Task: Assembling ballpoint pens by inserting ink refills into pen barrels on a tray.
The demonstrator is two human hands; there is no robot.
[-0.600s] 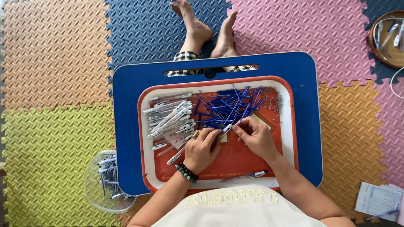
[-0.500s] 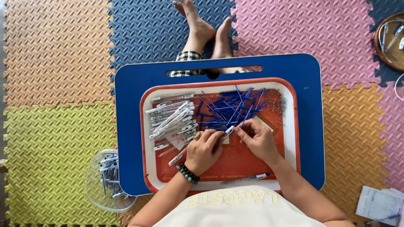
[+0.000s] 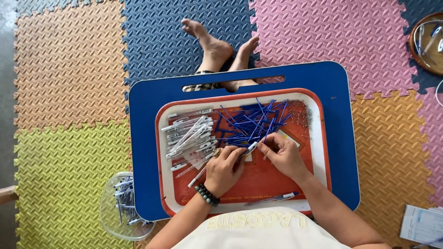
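My left hand (image 3: 224, 169), with a bead bracelet on the wrist, grips a clear pen barrel (image 3: 199, 175) that slants down to the left. My right hand (image 3: 282, 156) pinches the barrel's upper end next to it, fingers closed on a small part at the tip. Both hands work over an orange tray (image 3: 318, 138) that lies on a blue lap table (image 3: 341, 110). A heap of blue ink refills (image 3: 251, 122) lies just beyond my fingers. A pile of clear pen barrels (image 3: 189, 136) fills the tray's left side. One finished pen (image 3: 274, 198) lies at the tray's near edge.
A clear plastic bowl (image 3: 122, 207) with several pens stands on the floor mat at lower left. My bare feet (image 3: 221, 48) stick out beyond the table. A round brown tray (image 3: 427, 44) sits at upper right, papers (image 3: 422, 226) at lower right. Coloured foam mats cover the floor.
The hands stay together over the tray's middle, with only small finger movement on the pen. The view has shifted slightly.
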